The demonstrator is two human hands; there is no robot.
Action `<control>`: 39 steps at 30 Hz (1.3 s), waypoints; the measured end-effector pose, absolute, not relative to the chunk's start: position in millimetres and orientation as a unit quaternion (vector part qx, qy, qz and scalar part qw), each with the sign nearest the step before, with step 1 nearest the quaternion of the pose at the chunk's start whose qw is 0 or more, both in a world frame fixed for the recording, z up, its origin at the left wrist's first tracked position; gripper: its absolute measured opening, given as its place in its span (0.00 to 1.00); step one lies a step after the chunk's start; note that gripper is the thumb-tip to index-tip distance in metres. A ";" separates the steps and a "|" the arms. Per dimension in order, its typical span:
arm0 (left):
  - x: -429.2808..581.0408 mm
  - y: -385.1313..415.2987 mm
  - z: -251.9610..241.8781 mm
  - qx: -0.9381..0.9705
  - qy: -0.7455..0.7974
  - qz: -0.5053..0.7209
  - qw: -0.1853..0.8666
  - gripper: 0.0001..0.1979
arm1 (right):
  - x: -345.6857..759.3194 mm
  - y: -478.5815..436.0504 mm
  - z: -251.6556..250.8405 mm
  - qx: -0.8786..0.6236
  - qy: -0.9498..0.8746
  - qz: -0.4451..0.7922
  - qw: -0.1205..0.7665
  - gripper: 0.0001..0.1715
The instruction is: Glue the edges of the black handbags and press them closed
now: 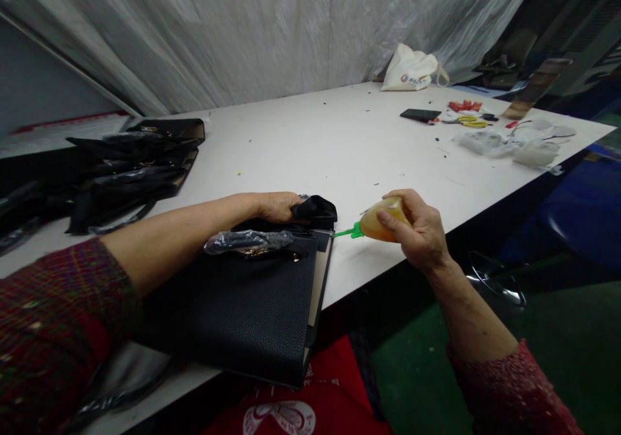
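Observation:
A black leather handbag point(252, 312) lies on its side at the table's near edge, its open side facing right and showing a beige inside. Clear plastic film point(242, 240) wraps its handle. My left hand point(279, 207) is closed on a black flap point(315, 209) at the bag's far end. In my right hand point(420, 228) is a squeeze bottle point(383, 220) of amber liquid, tilted to the left. Its thin green nozzle point(345, 232) reaches the bag's far right corner; whether the tip touches I cannot tell.
Several more black bags point(140, 163) are piled at the left of the white table point(281, 144). Toward the right lie a black phone-like slab point(420, 115), yellow-handled scissors or pliers point(471, 122), a plastic bag point(485, 142) and a tall bottle point(536, 89). A cream tote point(410, 70) sits behind.

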State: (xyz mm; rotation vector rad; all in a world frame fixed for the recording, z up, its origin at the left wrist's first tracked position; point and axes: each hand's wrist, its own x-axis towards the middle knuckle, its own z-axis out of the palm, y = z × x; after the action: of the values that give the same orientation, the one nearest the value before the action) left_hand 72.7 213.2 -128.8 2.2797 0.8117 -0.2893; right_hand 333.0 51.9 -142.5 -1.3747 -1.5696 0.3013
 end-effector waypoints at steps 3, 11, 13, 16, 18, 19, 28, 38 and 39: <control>73.3 211.6 -127.3 0.875 0.317 -0.111 0.347 0.11 | 331.6 48.8 -146.5 -0.562 -0.642 0.137 0.502 0.19; 72.5 211.0 -128.5 0.880 0.315 -0.116 0.337 0.12 | 333.3 45.8 -157.6 -0.564 -0.630 0.094 0.525 0.19; 71.6 212.2 -130.0 0.885 0.304 -0.115 0.334 0.12 | 332.0 46.9 -158.7 -0.561 -0.637 0.099 0.520 0.19; 70.7 212.9 -131.1 0.888 0.303 -0.114 0.326 0.13 | 327.7 47.7 -160.1 -0.566 -0.640 0.071 0.515 0.18; 70.7 212.4 -130.5 0.890 0.305 -0.119 0.318 0.13 | 324.9 47.3 -160.7 -0.565 -0.643 0.044 0.515 0.19; 70.9 212.0 -129.9 0.892 0.304 -0.119 0.313 0.14 | 324.1 47.0 -160.7 -0.563 -0.646 0.037 0.514 0.20; 72.8 211.1 -128.0 0.897 0.297 -0.119 0.306 0.15 | 332.8 42.3 -142.5 -0.580 -0.649 0.057 0.489 0.19; 70.5 212.9 -132.5 0.900 0.299 -0.115 0.296 0.14 | 327.5 47.7 -142.9 -0.587 -0.660 0.058 0.466 0.20; 70.7 211.8 -131.3 0.902 0.296 -0.115 0.294 0.14 | 328.2 46.3 -141.3 -0.587 -0.654 0.055 0.474 0.20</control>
State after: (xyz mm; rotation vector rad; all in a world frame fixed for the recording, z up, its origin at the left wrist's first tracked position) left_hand 70.7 211.8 -131.3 2.4004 0.7871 -0.3055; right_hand 328.2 46.3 -141.3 -1.4360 -1.6004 0.1356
